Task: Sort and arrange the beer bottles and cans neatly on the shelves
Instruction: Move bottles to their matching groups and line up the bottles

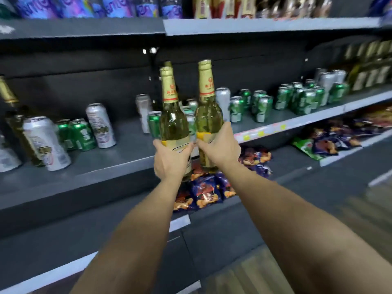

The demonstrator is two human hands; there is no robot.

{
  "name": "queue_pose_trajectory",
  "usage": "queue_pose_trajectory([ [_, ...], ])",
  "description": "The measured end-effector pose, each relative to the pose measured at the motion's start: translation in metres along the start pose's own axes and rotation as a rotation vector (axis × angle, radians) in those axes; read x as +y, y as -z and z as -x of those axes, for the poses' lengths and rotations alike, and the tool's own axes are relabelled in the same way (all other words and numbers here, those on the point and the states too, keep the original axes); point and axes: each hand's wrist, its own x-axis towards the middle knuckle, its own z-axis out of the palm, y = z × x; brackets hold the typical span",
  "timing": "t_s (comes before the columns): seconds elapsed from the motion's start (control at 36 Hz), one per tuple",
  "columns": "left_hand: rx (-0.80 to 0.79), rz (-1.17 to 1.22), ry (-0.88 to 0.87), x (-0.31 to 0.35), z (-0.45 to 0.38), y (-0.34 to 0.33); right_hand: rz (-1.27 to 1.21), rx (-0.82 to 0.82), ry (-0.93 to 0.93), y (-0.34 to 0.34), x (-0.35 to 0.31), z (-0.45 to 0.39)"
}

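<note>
My left hand (pixel 169 159) grips the lower body of a clear beer bottle with a gold foil neck (pixel 172 117). My right hand (pixel 219 146) grips a second matching bottle (pixel 209 115) beside it. Both bottles are upright, held side by side in front of the grey middle shelf (pixel 127 166). Behind them a third bottle neck (pixel 168 64) peeks up. Green cans (pixel 80 134) and tall silver cans (pixel 100 125) stand scattered on the shelf's left half. More green cans (pixel 303 98) cluster to the right. A gold-necked bottle (pixel 12 115) stands at the far left.
The top shelf (pixel 254 25) carries purple packs and more bottles. Boxed bottles (pixel 371 71) stand at the far right of the middle shelf. Snack bags (pixel 212 187) lie on the lower shelf under my hands, with others (pixel 339 136) to the right. Wooden floor shows at bottom right.
</note>
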Motion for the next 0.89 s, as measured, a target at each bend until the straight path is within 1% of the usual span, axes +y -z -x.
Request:
queue_pose_trajectory([
  [0.11, -0.092, -0.018, 0.047, 0.006, 0.064, -0.050, 0.098, 0.019, -0.081, 0.055, 0.075, 0.025],
  [0.19, -0.172, -0.030, 0.050, 0.006, 0.111, -0.086, 0.175, 0.036, -0.171, 0.091, 0.127, 0.044],
  [0.36, -0.356, -0.080, 0.080, 0.016, 0.197, -0.166, 0.203, 0.068, -0.369, 0.151, 0.218, 0.078],
  [0.53, -0.549, -0.099, 0.045, 0.039, 0.264, -0.253, 0.221, 0.177, -0.560, 0.192, 0.298, 0.096],
  [0.72, -0.720, -0.032, 0.001, 0.066, 0.309, -0.360, 0.281, 0.254, -0.717, 0.240, 0.390, 0.073],
  [0.89, -0.764, -0.063, -0.024, 0.112, 0.313, -0.451, 0.354, 0.283, -0.786, 0.286, 0.451, 0.016],
])
